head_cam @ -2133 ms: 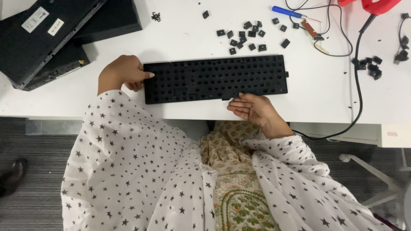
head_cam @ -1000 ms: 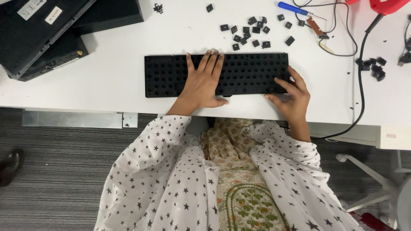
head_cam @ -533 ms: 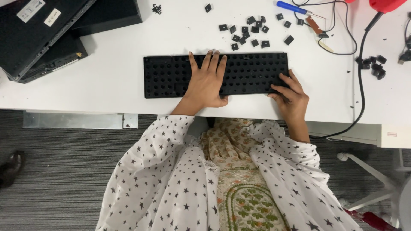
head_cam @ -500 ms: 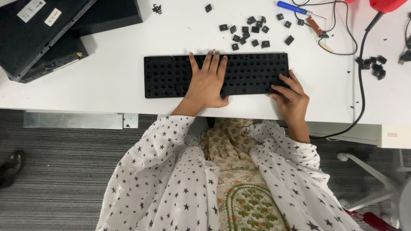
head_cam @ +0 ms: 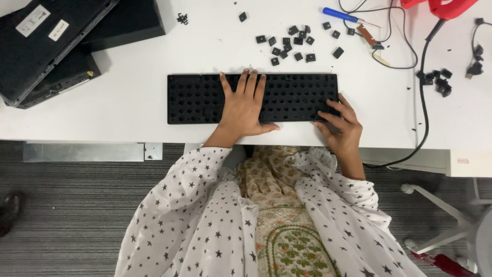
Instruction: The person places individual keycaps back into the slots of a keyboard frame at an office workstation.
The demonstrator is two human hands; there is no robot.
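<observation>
Both hands now press the keyboard frame (head_cam: 205, 97) at the surface's (head_cam: 128, 113) near edge.
Your left hand (head_cam: 245, 105), moved inward, lies flat, released; your right hand (head_cam: 342, 123) grips the corner. Loose keycaps (head_cam: 292, 43) wait behind.

Black keyboard frame (head_cam: 205, 97), white table (head_cam: 128, 113), star-print sleeves (head_cam: 195, 205).

One keyboard frame (head_cam: 205, 97), two hands, one blue screwdriver (head_cam: 338, 15).

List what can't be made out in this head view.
- Middle of the keyboard frame: covered by the left hand.
- Frame's right corner: under the right hand.
- Loose keycaps: too small to tell apart.
- Red tool: cut off by the top edge.
</observation>
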